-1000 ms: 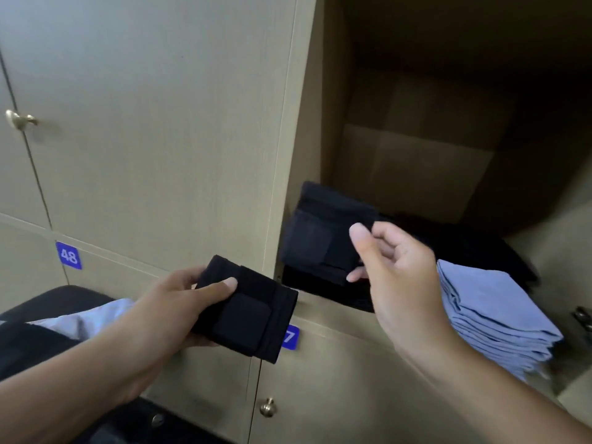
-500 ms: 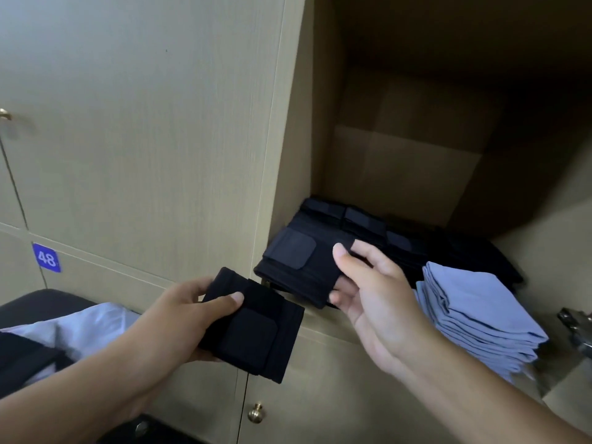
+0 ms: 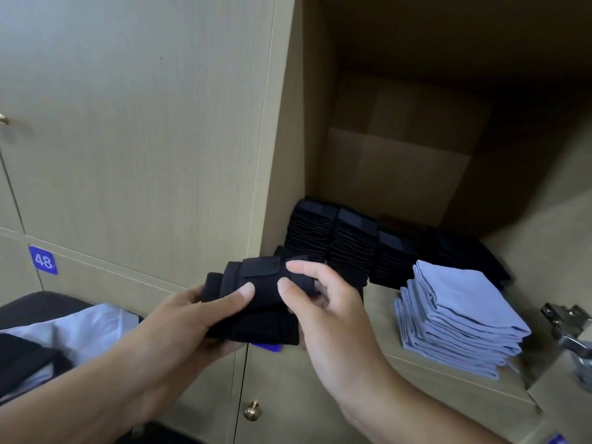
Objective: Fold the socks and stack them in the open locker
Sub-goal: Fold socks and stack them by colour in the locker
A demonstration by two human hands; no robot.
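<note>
- a blue tag reading 48 [image 3: 43, 260] sits on the closed locker fronts at far left; a pale blue cloth [image 3: 80, 328] lies at the lower left edge, with dark fabric beside it;
- the left hand [image 3: 192, 318] grips the black folded socks [image 3: 259, 302] from the left, thumb pressed on top; the bundle is held in the air in front of the open locker [image 3: 400, 161], just outside the front left corner of its shelf;
- the right hand [image 3: 323, 302] pinches the same bundle from the right, thumb and forefinger curled on its upper fold;
- a brass knob [image 3: 252, 410] shows on the door below the hands;
- inside the locker, rows of black sock stacks [image 3: 339, 241] stand along the back left of the shelf;
- a stack of light blue folded socks [image 3: 458, 318] sits near the shelf's front edge, right of the hands and just in front of the black rows;
- a metal hinge [image 3: 570, 328] sits at the right edge.
</note>
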